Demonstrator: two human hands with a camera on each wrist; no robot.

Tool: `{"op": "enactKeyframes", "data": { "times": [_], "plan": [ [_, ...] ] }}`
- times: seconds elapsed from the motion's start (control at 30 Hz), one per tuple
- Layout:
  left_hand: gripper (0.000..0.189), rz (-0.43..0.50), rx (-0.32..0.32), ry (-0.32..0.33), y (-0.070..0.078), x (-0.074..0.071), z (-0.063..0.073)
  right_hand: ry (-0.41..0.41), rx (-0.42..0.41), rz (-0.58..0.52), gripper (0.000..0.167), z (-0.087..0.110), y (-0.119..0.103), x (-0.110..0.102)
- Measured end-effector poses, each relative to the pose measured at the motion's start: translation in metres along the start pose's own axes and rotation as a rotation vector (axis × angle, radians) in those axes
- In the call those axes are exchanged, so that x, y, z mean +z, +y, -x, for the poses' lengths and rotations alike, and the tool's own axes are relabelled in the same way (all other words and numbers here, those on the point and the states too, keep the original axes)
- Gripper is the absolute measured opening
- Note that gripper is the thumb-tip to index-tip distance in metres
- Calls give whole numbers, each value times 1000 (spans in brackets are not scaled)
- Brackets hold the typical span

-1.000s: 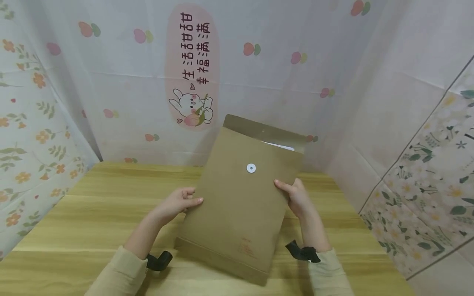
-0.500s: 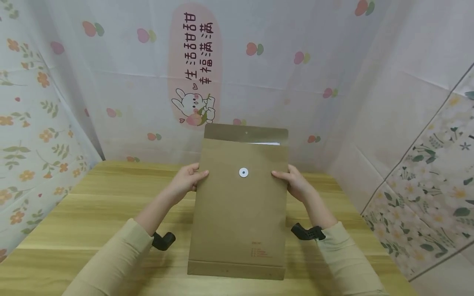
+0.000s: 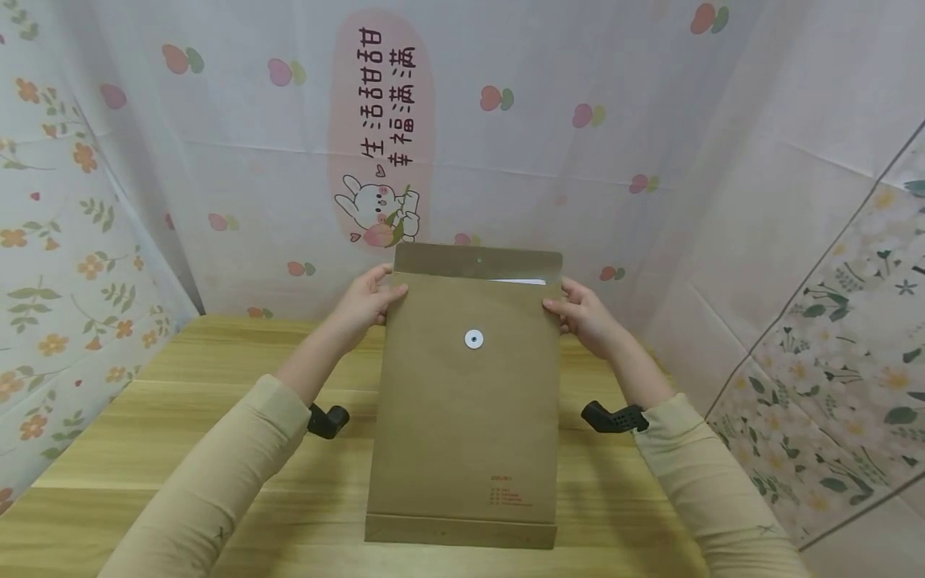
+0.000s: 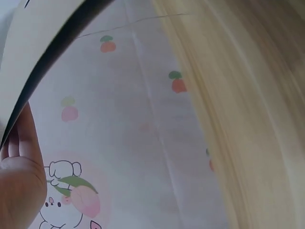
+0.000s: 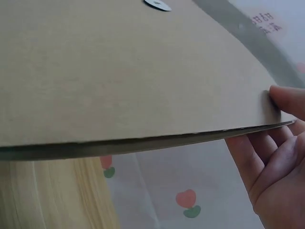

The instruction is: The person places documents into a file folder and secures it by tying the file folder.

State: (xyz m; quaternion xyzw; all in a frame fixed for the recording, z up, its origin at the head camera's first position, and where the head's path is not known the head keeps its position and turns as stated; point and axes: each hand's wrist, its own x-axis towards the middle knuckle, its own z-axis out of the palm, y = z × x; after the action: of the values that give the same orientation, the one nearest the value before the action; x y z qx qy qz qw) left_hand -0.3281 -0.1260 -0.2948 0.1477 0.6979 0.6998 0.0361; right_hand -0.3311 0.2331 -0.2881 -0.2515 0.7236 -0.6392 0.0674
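Note:
A brown kraft paper envelope [image 3: 462, 417] stands tilted in the middle of the head view, its lower edge toward the person. Its top flap [image 3: 441, 260] is raised, and a strip of white paper [image 3: 522, 282] shows at the mouth. A round white button [image 3: 473, 339] sits on its front. My left hand [image 3: 364, 303] pinches the upper left edge, thumb in front and fingers behind. Opposite it, my right hand [image 3: 587, 317] pinches the upper right edge. In the right wrist view the thumb [image 5: 288, 101] presses the front while the other fingers lie behind.
Beneath lies a wood-grain table [image 3: 202, 449]. A white curtain [image 3: 238, 160] with printed fruit and a rabbit hangs behind the table. Floral cloths [image 3: 58, 265] border the left and right sides. A black device [image 3: 328, 421] is worn on each wrist.
The envelope has turned from a slant to nearly straight and its lower edge has come to the middle. Both hands have slid up its sides to near the top corners.

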Motion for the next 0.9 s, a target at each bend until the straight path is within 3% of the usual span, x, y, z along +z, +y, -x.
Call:
{"op": "enactKeyframes", "data": {
  "times": [0.23,0.37,0.5,0.63,0.9],
  "plan": [
    [42,6,44,-1,4,-1,-3,34,-22,-22,47,-5,-1,-1],
    [32,-19,67,15,1,-1,-2,80,-31,-31,20,-5,4,1],
    [23,-42,85,13,-3,-1,-3,114,-49,-28,16,-2,10,3],
    [21,-23,80,14,-4,1,-3,122,-88,-21,35,0,13,4],
    [27,40,64,33,-3,1,-2,166,-140,-1,37,0,13,6]
  ]
}}
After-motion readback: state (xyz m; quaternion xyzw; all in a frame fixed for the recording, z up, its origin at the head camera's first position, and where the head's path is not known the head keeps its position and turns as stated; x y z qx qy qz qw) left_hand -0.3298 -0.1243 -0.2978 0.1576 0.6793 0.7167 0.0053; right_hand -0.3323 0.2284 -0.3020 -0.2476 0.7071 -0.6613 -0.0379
